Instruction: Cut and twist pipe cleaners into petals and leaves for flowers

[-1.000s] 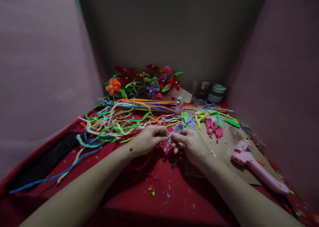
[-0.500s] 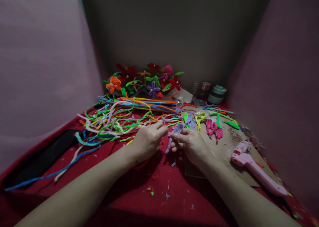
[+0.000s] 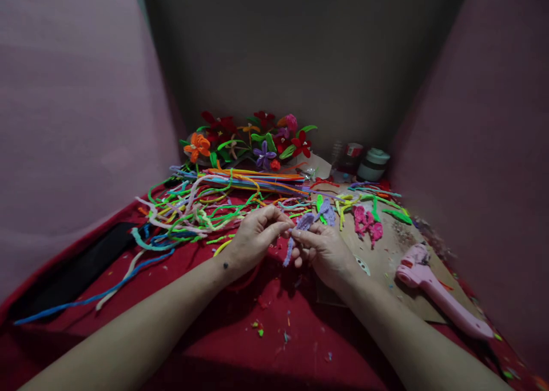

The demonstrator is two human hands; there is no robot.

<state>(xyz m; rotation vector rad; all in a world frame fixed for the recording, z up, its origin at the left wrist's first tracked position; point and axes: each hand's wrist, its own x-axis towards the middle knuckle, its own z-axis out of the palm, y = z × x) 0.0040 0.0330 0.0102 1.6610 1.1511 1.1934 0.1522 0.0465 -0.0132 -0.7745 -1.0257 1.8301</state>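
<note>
A fuzzy purple pipe cleaner, bent into a petal-like loop with a tail hanging down, is pinched between the thumb and fingers of my right hand. From the left, my left hand has its thumb and forefinger closed at the near edge of the same piece; the exact point of contact is small and partly hidden. Just behind lie another purple loop and a bright green leaf shape. Pink pipe-cleaner shapes rest on the cardboard, to the right of my hands.
Loose coloured pipe cleaners spread across the red cloth at left, with a straight bundle behind. Finished flowers stand at the back. A pink glue gun lies on the cardboard; a lidded jar is behind.
My left hand has moved slightly right, its fingertips now meeting the purple piece. The right hand keeps its pinch. A white round item with dark spots now shows beside the right wrist.
</note>
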